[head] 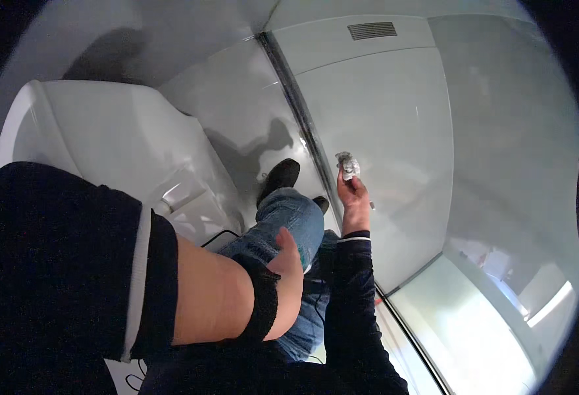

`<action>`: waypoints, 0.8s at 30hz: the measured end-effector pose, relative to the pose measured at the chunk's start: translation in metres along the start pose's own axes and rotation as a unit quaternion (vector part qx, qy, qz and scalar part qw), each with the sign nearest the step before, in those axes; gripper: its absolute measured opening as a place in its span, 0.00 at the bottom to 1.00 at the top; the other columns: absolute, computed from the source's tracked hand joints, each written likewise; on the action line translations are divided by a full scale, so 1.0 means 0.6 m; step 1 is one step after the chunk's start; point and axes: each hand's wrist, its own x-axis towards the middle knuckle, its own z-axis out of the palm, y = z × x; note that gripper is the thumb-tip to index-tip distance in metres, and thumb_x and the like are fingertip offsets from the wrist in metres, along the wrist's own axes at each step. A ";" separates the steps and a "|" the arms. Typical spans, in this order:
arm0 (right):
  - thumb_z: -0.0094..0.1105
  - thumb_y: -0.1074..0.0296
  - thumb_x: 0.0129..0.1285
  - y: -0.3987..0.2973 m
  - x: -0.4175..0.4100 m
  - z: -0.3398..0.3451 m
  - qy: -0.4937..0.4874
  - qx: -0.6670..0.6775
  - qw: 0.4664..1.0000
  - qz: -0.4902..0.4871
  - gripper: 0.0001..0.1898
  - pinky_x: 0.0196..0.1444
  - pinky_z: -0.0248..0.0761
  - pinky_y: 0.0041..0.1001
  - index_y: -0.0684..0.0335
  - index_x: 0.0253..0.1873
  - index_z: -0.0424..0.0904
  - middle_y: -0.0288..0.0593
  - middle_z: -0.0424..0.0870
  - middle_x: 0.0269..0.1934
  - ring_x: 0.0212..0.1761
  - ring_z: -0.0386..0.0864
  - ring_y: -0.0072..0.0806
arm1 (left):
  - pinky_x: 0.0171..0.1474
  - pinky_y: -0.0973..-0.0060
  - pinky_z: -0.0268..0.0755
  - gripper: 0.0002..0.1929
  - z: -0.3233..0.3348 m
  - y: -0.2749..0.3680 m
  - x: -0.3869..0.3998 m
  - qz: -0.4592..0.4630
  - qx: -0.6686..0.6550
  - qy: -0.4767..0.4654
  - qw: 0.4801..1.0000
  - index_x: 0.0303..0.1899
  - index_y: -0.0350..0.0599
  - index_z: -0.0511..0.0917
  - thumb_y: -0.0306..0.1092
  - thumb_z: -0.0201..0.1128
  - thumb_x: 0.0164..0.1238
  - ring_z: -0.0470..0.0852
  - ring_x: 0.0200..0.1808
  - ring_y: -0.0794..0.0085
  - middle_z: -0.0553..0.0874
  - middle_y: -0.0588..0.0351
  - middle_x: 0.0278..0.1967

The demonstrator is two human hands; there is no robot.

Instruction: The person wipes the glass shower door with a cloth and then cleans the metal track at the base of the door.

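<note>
My right hand (353, 197) reaches forward with its fingers closed on a crumpled, silvery-white wad (349, 167); I cannot tell whether it is foil, plastic or wet paper. Behind it stands a smooth pale wall panel (393, 123), and the picture does not settle whether the wad touches it. Bent across my body, my left hand (289, 276) has its thumb raised over my jeans (289, 217). Its other fingers are mostly hidden, so whether it holds anything is unclear. A black band (264, 306) circles the left wrist.
At left is a bulky white moulded fixture (107, 123). A dark metal track (294, 94) runs along the panel's foot, beside my black shoe (279, 177). A vent grille (372, 30) sits high on the panel. A black cable (218, 236) loops by my leg. Bright glossy panelling (472, 316) lies lower right.
</note>
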 end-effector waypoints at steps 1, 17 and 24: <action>0.46 0.77 0.66 0.010 0.001 -0.006 -0.092 -0.169 0.980 -0.042 0.13 0.60 0.68 0.33 0.76 0.53 0.70 0.52 0.77 0.50 0.51 0.75 0.38 | 0.59 0.41 0.60 0.25 0.001 0.001 -0.006 -0.001 -0.003 -0.004 1.000 0.54 0.35 0.75 0.44 0.48 0.62 0.75 0.56 0.51 0.77 0.41 0.54; 0.49 0.67 0.69 0.047 0.131 -0.104 -0.095 -0.493 0.860 -0.089 0.15 0.54 0.68 0.26 0.72 0.53 0.73 0.47 0.79 0.46 0.48 0.76 0.31 | 0.61 0.46 0.60 0.25 -0.002 -0.012 -0.025 -0.054 -0.022 0.095 0.994 0.57 0.34 0.71 0.41 0.48 0.64 0.74 0.57 0.53 0.76 0.45 0.54; 0.47 0.68 0.70 0.098 0.194 -0.108 0.113 0.000 0.992 0.046 0.15 0.54 0.70 0.31 0.72 0.55 0.71 0.50 0.78 0.47 0.50 0.75 0.36 | 0.66 0.52 0.57 0.25 0.007 0.004 -0.003 -0.105 -0.026 0.039 0.993 0.61 0.34 0.67 0.35 0.51 0.64 0.73 0.58 0.57 0.76 0.46 0.55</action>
